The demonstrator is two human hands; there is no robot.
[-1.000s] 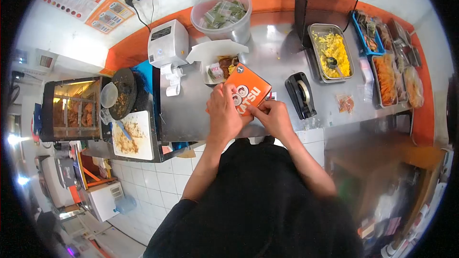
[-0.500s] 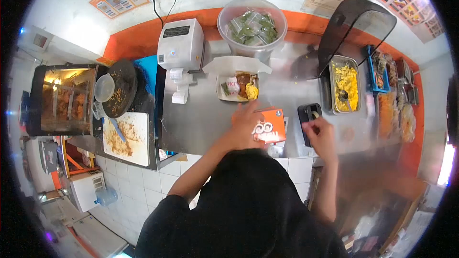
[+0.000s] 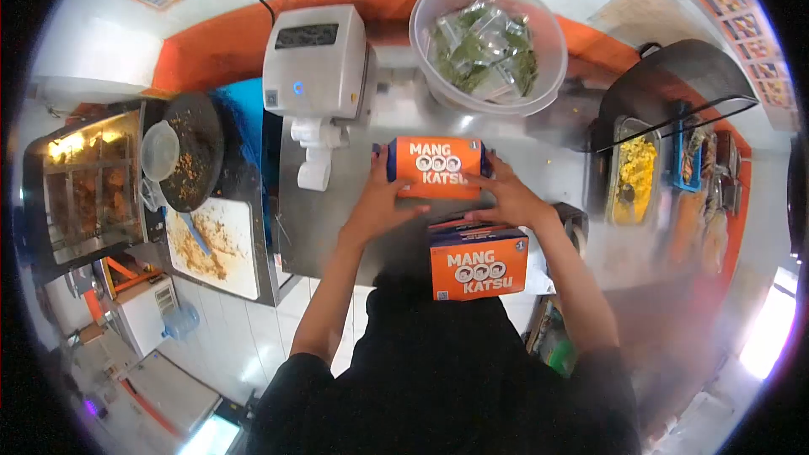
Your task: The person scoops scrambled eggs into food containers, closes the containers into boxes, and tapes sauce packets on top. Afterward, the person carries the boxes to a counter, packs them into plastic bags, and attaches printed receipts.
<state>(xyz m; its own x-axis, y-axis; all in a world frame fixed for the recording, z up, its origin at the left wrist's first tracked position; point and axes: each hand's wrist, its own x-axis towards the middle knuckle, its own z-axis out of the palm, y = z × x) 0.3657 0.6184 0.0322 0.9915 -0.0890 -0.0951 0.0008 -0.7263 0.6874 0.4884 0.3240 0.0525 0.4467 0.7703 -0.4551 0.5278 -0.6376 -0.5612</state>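
A closed orange takeaway box (image 3: 436,170) printed "MANG KATSU" lies on the steel counter between my hands. My left hand (image 3: 379,204) grips its left side, fingers along the edge and thumb stretched out in front. On the right side, my right hand (image 3: 514,198) holds the box with fingers curved over its corner. Any food inside is hidden by the lid. Just in front of me, below my right hand, are more orange boxes (image 3: 479,268), seemingly folded and stacked. A black tape dispenser (image 3: 575,223) sits partly hidden behind my right wrist.
A label printer (image 3: 313,63) with curled paper stands back left; a clear tub (image 3: 493,97) of bagged greens is behind the box. At right are a tray of yellow egg (image 3: 634,173) and a dark cover (image 3: 674,88). A cutting board (image 3: 221,257) lies at left.
The open food box is now closed under its orange lid, with both hands at its sides. My right hand has left the tape dispenser, and the view has moved closer.
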